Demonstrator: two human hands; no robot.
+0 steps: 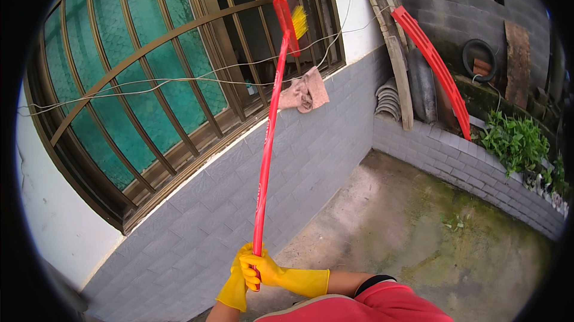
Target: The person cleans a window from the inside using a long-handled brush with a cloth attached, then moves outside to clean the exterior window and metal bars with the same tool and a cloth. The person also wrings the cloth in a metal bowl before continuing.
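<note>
Both my hands wear yellow rubber gloves and grip the lower end of a broom's red handle point(267, 143). My right hand point(264, 270) closes around the handle near its tip. Just behind and partly hidden by it, my left hand point(240, 272) is also around the handle. The red broom head point(287, 26) with yellow bristles point(299, 22) is raised in front of the barred window point(157, 48); its upper bristles look dark and blurred. A pink cloth point(306, 93) hangs at the window sill, beside the handle.
Thin wires point(179, 79) cross in front of the window bars. Below runs a grey tiled wall point(188, 214). Wooden planks point(392, 53), a curved red plastic piece point(432, 66), stacked roof tiles point(388, 100), a tire point(466, 60) and green plants point(515, 143) stand right, above the concrete floor point(403, 232).
</note>
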